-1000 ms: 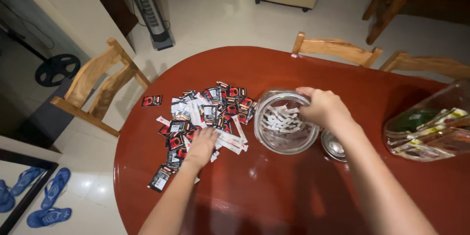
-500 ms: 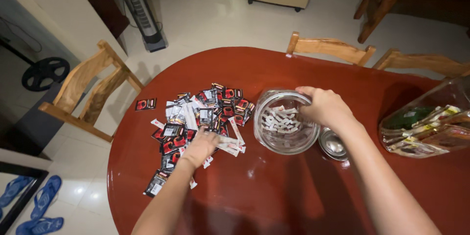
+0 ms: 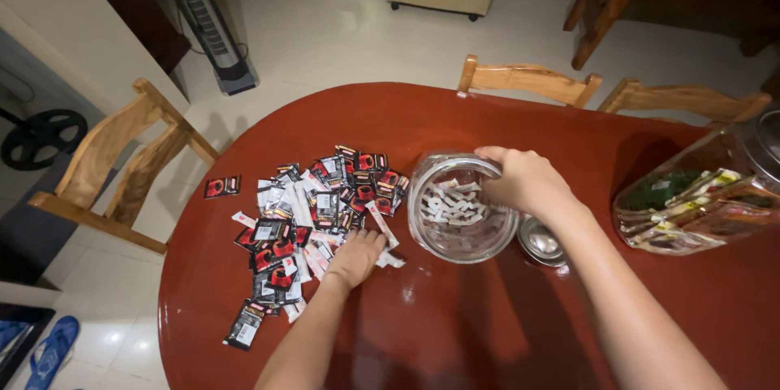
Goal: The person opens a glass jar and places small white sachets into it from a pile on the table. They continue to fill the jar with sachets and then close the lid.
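Left hand (image 3: pixel 355 257) presses curled fingers onto the thin, light, slippery sachets (image 3: pixel 313 207) scattered on the tabletop (image 3: pixel 455 317); best pinched by an edge. Right hand (image 3: pixel 526 181) grips the fragile glass jar (image 3: pixel 461 210) at its rim.

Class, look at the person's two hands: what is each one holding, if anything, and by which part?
The right hand grips the clear glass jar by its rim. The left hand rests on white sachets at the pile's edge; whether it grips one cannot be told.
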